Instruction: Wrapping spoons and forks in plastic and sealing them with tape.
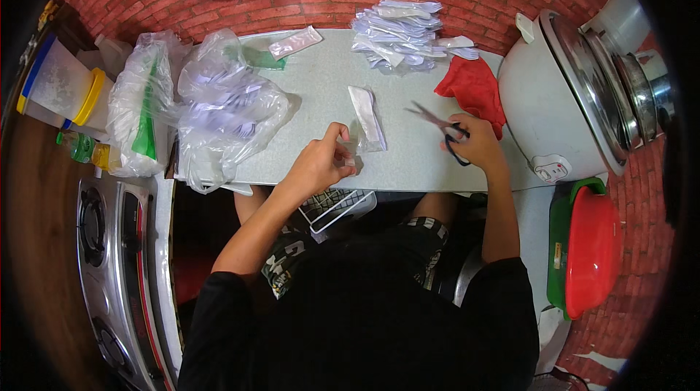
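My right hand (474, 142) grips scissors (449, 139) with dark handles, held above the table with the blades pointing away to the left. My left hand (322, 161) is bent near the table's front edge, its fingertips around a small bit of clear plastic (350, 162) that is hard to make out. Just beyond those fingers lies a clear packet (369, 117) with a folded white napkin and what looks like white plastic cutlery. A pile of similar cutlery packets (398, 35) rests at the back. To the left, a clear plastic bag (235, 101) holds many white plastic forks.
A pink-and-white packet (296, 42) lies at the back edge. On the right are a red cloth (474, 87), a large rice cooker (547, 101) and a red basin (593, 254). Another plastic bag (139, 106) and a gas stove (117, 276) are at left.
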{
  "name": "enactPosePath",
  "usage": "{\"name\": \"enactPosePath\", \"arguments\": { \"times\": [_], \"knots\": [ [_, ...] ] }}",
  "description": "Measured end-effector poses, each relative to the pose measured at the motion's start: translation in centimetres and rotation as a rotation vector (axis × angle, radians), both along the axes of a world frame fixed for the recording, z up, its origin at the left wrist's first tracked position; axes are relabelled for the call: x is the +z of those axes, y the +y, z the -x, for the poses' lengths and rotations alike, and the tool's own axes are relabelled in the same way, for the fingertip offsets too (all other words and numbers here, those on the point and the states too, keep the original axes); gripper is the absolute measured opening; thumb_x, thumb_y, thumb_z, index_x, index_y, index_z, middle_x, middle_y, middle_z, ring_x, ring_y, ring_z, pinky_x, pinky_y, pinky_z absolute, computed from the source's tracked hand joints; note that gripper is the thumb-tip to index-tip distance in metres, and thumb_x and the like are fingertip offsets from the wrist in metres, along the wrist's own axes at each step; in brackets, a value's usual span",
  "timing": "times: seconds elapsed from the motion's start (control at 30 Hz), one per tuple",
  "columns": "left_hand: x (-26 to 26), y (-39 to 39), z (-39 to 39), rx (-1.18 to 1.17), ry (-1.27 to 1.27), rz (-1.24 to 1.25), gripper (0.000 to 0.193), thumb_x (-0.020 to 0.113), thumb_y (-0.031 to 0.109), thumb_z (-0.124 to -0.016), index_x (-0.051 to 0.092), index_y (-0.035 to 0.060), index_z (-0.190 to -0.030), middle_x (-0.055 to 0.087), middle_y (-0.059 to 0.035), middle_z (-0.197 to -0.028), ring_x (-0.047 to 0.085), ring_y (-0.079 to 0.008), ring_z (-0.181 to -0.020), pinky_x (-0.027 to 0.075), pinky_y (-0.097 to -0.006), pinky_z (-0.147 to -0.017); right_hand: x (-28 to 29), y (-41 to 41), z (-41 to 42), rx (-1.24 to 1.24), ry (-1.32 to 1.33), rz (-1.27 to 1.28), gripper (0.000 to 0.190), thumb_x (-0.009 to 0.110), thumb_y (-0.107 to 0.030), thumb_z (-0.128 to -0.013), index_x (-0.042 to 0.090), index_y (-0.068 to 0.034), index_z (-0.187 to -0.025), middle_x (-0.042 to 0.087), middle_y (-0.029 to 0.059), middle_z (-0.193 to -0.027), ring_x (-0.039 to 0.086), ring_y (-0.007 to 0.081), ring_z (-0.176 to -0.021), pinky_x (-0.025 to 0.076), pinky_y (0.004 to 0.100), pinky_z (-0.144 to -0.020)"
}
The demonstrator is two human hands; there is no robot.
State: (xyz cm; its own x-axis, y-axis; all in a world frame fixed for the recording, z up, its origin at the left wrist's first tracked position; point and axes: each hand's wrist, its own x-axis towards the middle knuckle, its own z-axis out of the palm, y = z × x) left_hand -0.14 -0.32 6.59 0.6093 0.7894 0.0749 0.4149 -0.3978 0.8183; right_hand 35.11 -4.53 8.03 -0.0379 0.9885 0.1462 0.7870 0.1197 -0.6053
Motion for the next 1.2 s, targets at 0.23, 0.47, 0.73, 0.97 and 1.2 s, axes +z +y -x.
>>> {"name": "enactPosePath", "arguments": {
  "times": [0.23,0.47,0.73,0.97,1.2],
  "knots": [
    [-0.4,-0.5,0.7,0.096,-0.081,0.139,0.058,0.078,0.003,-0.075,0.034,0.0096,-0.113,0.07,-0.0165,-0.087,0.07,-0.0294,-0.074,0.053,-0.0367,-0.065,-1.8,-0.2,1.4,-0.208,-0.318,-0.314,0.036,0.077,-0.016,-0.071,0.065,-0.002,-0.102,0.066,0.0173,-0.09,0.065,0.0336,-0.083,0.052,0.0413,-0.075],
    [-3.7,-1.3,0.4,0.172,-0.552,0.39,0.06,0.076,-0.007,-0.077,0.032,0.0108,-0.114,0.069,-0.0156,-0.091,0.07,-0.0197,-0.08,0.057,-0.0319,-0.072,-3.6,-4.0,15.5,0.259,0.341,-0.189,0.033,0.08,-0.02,-0.075,0.068,-0.004,-0.102,0.061,0.0115,-0.096,0.062,0.0283,-0.087,0.05,0.0357,-0.077],
    [-3.0,-1.4,1.2,0.184,-0.769,0.502,0.056,0.072,-0.01,-0.08,0.033,0.0114,-0.114,0.07,-0.0184,-0.097,0.068,-0.0178,-0.09,0.055,-0.0308,-0.081,-4.3,-4.4,15.0,0.084,0.24,-0.386,0.021,0.074,-0.007,-0.077,0.064,0.001,-0.094,0.055,0.0138,-0.099,0.06,0.0303,-0.088,0.049,0.0365,-0.078],
    [-2.9,-1.1,0.9,0.102,-0.801,0.525,0.053,0.069,-0.01,-0.082,0.035,0.0109,-0.117,0.071,-0.0177,-0.1,0.067,-0.0174,-0.091,0.052,-0.0284,-0.084,-4.0,0.5,8.4,-0.156,-0.359,-0.398,0.023,0.072,-0.01,-0.073,0.064,-0.005,-0.093,0.054,0.0109,-0.099,0.055,0.0323,-0.093,0.045,0.0433,-0.077],
    [-2.7,-1.7,-1.0,0.101,-0.763,0.53,0.054,0.068,-0.011,-0.081,0.034,0.0103,-0.118,0.07,-0.0171,-0.101,0.067,-0.017,-0.092,0.053,-0.0278,-0.081,-1.5,-1.3,14.7,-0.07,0.244,-0.433,0.021,0.075,-0.015,-0.077,0.067,-0.004,-0.092,0.061,0.0108,-0.088,0.061,0.0273,-0.081,0.048,0.0351,-0.069]
  ]
}}
